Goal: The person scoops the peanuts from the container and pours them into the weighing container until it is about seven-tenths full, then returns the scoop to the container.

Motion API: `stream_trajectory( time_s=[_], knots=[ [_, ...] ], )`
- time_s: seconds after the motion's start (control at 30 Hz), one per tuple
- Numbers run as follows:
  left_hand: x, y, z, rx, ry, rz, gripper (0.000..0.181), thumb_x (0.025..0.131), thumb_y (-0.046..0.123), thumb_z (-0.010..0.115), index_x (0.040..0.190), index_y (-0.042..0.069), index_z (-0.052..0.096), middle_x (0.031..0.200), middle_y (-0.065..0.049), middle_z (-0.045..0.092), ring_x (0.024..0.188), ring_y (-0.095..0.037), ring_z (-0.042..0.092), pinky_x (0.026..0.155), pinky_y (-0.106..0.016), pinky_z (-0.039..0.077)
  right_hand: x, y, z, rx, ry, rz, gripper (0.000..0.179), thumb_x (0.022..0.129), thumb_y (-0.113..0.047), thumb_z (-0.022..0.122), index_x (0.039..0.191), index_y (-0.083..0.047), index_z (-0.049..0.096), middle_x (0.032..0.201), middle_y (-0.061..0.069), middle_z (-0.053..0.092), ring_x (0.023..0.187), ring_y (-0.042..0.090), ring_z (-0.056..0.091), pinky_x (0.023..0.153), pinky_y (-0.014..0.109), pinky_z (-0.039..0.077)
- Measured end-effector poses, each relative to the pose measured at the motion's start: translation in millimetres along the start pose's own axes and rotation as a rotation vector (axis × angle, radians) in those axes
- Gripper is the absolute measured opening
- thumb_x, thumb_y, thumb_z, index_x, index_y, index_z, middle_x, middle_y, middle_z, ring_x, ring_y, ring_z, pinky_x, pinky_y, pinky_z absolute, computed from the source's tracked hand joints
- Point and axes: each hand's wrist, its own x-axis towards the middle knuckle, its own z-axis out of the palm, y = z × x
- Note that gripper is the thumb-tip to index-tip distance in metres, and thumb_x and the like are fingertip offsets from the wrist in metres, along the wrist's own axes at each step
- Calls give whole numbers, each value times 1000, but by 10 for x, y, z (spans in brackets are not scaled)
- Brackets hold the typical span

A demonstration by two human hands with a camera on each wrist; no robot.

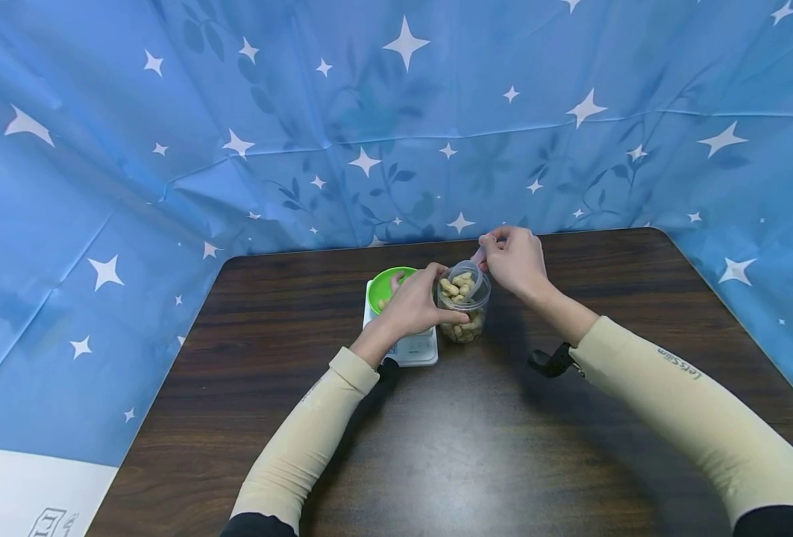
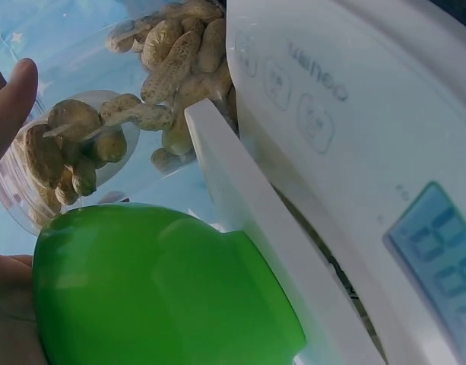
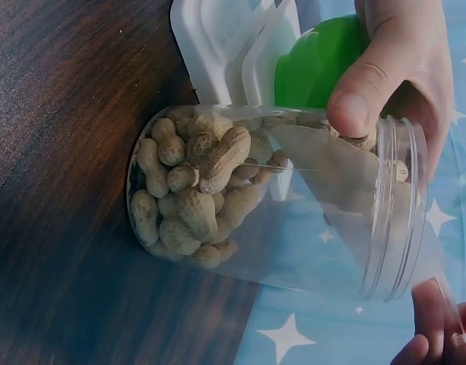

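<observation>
One jar of peanuts, near the middle of the desk's far edge, and both my hands at work on it.
Nearest me lies the bare front of the desk [image 1: 436, 447]; farther up it stands one white scale [image 1: 418, 350] with one display, its digits hard to read. Beside it my left fingers [image 1: 431, 273] are clamped around the one jar [image 3: 309, 251], clear and wide-mouthed with a threaded neck, its lower part full of tan, pitted peanuts [image 3: 194, 217], too overlapped to count. One green, glossy bowl [image 2: 156, 281] sits on the scale. In the jar's mouth is one clear scoop [image 1: 477, 276] cupping several peanuts; my right fingers [image 1: 491, 245] pinch its pinkish handle. Past the far edge hangs blue cloth [image 1: 369, 149] with white stars.
</observation>
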Motion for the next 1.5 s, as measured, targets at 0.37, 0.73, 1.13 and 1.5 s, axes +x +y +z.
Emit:
stream_trajectory(
  time_s=[0.37, 0.73, 1.13, 1.5],
  knots=[
    [-6, 11, 11, -3, -12, -12, 86, 77, 51, 90, 143, 13, 51, 130, -1, 64, 120, -19, 58, 113, -63, 16, 11, -3, -75, 21, 53, 6, 30, 106, -22, 55, 108, 0, 74, 74, 9, 74, 54, 22, 64, 41, 27, 33],
    [-10, 26, 2, -6, -8, -15, 86, 76, 51, 90, 143, 13, 51, 129, -2, 64, 120, -20, 58, 113, -63, 16, 51, -20, -185, 52, 55, 23, 35, 107, -28, 53, 115, 1, 72, 77, 8, 75, 41, 18, 50, 38, 29, 30],
    [-9, 15, -1, -17, -3, -12, 85, 76, 50, 91, 141, 12, 52, 124, 0, 65, 117, -19, 59, 113, -63, 16, 53, -19, -145, 70, 70, 17, 31, 106, -25, 54, 111, 0, 72, 76, 8, 75, 43, 16, 54, 38, 28, 30],
    [-15, 27, -4, -6, -8, -21, 86, 76, 52, 90, 141, 13, 51, 125, 0, 65, 118, -18, 59, 114, -63, 16, -30, 6, -53, 88, 34, 82, 32, 107, -28, 53, 108, -3, 73, 78, 5, 75, 60, 17, 64, 46, 29, 34]
  ],
)
